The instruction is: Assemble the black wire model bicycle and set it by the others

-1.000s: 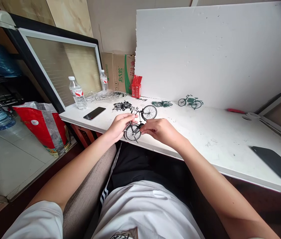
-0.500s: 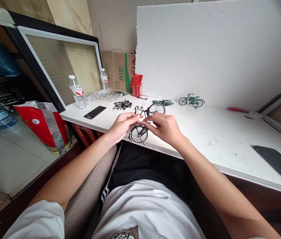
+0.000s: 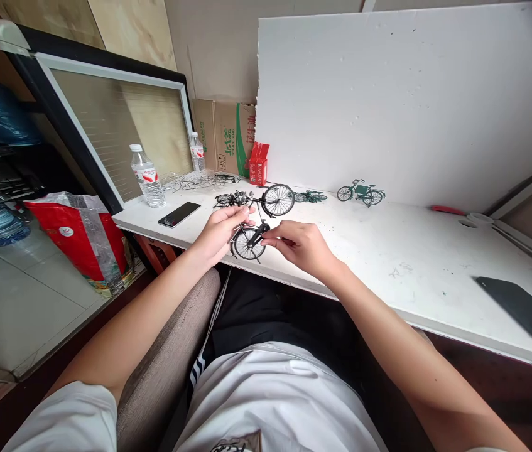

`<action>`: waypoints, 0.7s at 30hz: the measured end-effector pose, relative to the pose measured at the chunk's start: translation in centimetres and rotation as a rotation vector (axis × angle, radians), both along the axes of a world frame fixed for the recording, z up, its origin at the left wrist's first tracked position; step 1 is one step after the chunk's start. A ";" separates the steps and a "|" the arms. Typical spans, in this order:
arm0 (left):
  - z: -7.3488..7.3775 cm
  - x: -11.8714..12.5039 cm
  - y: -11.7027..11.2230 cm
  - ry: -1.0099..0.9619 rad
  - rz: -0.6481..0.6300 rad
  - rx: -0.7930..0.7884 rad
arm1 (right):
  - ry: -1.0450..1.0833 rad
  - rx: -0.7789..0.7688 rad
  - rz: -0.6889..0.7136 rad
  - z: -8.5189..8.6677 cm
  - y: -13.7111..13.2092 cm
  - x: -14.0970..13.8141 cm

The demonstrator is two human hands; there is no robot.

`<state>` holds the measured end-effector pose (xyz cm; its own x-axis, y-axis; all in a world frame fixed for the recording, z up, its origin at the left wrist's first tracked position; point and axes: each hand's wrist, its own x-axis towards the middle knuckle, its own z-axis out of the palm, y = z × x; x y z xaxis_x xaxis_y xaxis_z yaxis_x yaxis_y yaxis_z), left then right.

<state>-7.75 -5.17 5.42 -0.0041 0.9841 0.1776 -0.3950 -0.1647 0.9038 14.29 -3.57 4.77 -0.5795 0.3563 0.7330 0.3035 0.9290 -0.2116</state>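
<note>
A small black model bicycle is held above the near edge of the white table. My left hand grips it from the left, fingers curled round the frame near the seat. From the right, my right hand pinches the frame beside the rear wheel. The front wheel points away from me and is raised.
A standing green model bicycle, a lying green one and a heap of black parts are on the table behind. A phone, two water bottles, a red carton, a dark tablet and a foam board surround them.
The bicycle has swung left and tilted, its front wheel now higher and farther from me. My right hand dropped from the top of the frame to the rear wheel area.
</note>
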 end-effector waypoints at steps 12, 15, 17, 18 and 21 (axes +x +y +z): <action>-0.8 0.8 -0.5 0.073 -0.137 0.012 | 0.144 -0.044 -0.212 0.8 -0.8 -0.3; -0.5 0.2 -0.3 0.048 -0.125 -0.004 | 0.195 -0.060 -0.282 0.5 -0.2 -0.1; -0.5 -0.2 0.1 0.021 -0.124 0.000 | 0.206 -0.097 -0.291 0.4 0.2 0.0; -0.5 -0.4 0.3 0.005 -0.120 -0.005 | 0.203 -0.120 -0.287 0.3 0.3 0.1; -0.7 -0.7 0.8 -0.045 -0.087 -0.046 | 0.182 -0.180 -0.254 0.4 0.3 0.2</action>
<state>-8.49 -4.33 4.69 0.0745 0.9882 0.1338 -0.4466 -0.0869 0.8905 14.46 -3.28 5.15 -0.3216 0.6049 0.7285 0.4617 0.7719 -0.4371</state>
